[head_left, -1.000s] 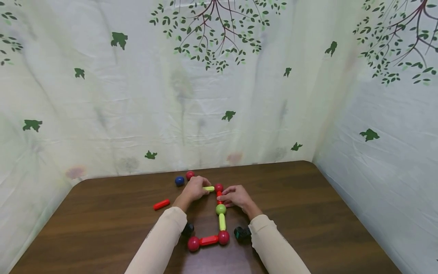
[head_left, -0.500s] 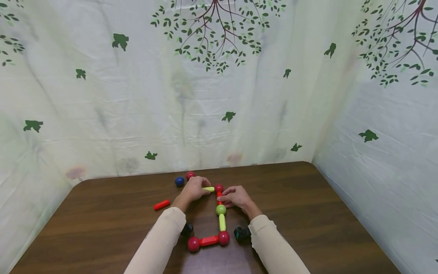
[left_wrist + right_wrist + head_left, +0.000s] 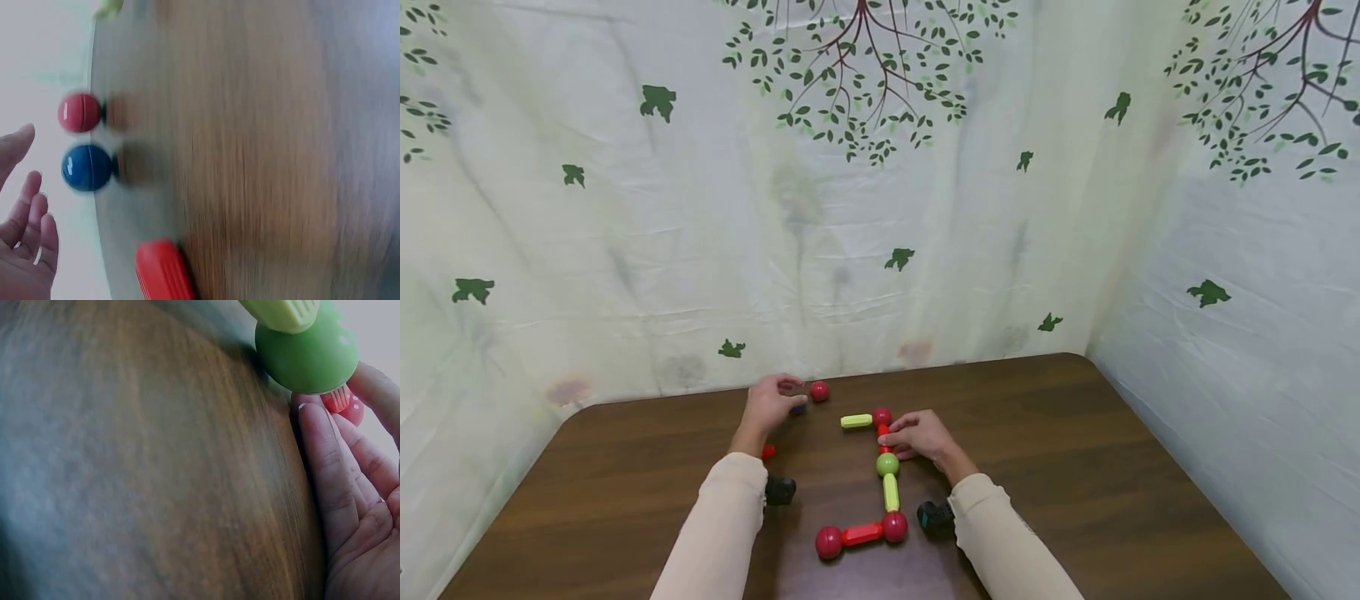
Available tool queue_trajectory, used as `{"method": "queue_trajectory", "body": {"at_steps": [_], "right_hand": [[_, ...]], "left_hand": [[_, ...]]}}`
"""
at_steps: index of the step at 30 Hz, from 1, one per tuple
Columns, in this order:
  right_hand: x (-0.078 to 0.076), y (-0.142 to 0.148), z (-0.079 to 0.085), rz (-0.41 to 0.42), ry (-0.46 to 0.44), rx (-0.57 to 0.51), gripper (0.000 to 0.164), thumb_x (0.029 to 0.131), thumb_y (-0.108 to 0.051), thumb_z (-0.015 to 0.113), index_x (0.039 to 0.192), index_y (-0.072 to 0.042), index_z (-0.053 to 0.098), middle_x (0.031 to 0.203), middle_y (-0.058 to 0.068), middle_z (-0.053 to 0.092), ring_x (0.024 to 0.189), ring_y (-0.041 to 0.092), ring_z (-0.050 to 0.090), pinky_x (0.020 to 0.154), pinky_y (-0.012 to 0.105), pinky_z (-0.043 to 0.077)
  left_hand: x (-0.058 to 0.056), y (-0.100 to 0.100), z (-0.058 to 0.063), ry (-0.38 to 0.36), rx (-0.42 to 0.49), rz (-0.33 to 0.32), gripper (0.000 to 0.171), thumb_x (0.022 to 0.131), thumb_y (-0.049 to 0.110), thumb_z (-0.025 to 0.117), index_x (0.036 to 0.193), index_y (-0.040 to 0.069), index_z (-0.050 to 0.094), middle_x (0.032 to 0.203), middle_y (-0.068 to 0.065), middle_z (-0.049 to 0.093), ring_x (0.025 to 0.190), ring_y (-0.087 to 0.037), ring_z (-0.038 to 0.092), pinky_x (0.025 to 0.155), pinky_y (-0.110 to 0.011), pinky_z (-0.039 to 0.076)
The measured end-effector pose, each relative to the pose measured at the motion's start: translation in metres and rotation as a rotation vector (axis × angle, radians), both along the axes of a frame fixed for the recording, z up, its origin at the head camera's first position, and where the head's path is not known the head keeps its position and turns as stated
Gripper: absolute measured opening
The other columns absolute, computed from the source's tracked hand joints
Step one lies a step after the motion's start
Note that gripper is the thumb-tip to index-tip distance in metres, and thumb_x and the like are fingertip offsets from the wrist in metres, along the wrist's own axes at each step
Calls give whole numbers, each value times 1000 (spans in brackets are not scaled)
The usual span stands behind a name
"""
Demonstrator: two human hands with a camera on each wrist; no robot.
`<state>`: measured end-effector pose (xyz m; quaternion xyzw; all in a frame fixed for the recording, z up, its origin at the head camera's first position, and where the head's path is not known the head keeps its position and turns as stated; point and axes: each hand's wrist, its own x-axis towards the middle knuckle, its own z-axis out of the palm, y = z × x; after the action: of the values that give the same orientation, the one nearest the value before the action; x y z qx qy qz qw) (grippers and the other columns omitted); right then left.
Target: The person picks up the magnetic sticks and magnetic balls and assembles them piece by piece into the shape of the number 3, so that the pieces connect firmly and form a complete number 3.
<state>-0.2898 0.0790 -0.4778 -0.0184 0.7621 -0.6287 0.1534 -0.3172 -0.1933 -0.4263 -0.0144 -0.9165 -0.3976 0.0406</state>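
My left hand (image 3: 767, 408) hovers by the blue ball (image 3: 87, 167); the left wrist view shows thumb and fingers spread, apart from the ball. A loose red ball (image 3: 819, 391) sits beside the blue one. With my right hand (image 3: 922, 437) I pinch a short red stick (image 3: 882, 432) between a red ball (image 3: 882, 416) and a green ball (image 3: 887, 464). From that upper red ball a yellow-green stick (image 3: 856, 422) points left, its other end free. Below the green ball, another yellow-green stick (image 3: 891, 492) leads to a red corner ball (image 3: 895, 527).
From the corner ball a red stick (image 3: 862, 533) runs left to a red end ball (image 3: 829, 542). A loose red stick (image 3: 164, 270) lies near my left wrist, mostly hidden in the head view. The brown table (image 3: 1075, 467) ends at a leaf-printed curtain (image 3: 820, 250).
My left hand has let go of the yellow-green stick and moved left to the blue ball. The stick stays against the upper red ball. My right hand keeps its place on the red stick.
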Motion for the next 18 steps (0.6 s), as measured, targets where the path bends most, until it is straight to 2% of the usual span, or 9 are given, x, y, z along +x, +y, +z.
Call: {"method": "queue_trajectory", "body": {"at_steps": [2,8,13,18], "right_hand": [[0,0,1,-6,4,8,24,78,-12,80,94,3,69,81,10,72,62,13,65,61,31,56],[0,2,1,-4,7,18,25,78,-13,81,93,3,69,79,8,70,62,14,65,62,32,56],[0,3,2,-8,16,27,25,78,-13,81,93,2,69,78,8,69,62,14,65,62,32,56],[0,2,1,-2,12,21,26,77,-14,81,93,2,69,78,8,69,61,14,65,61,32,56]], "left_hand": [[0,-8,0,-39,14,22,30,87,9,70,114,-2,65,119,-24,61,112,-39,55,93,-48,45],[-2,-15,-7,-127,8,18,34,86,8,69,118,-1,64,125,-25,58,116,-41,51,95,-49,41],[-7,-11,-12,-120,-18,-1,35,84,8,72,117,0,65,122,-26,60,111,-41,54,93,-48,43],[-8,-9,-15,-105,-67,14,31,81,6,73,111,0,68,113,-25,62,109,-42,53,92,-51,43]]}}
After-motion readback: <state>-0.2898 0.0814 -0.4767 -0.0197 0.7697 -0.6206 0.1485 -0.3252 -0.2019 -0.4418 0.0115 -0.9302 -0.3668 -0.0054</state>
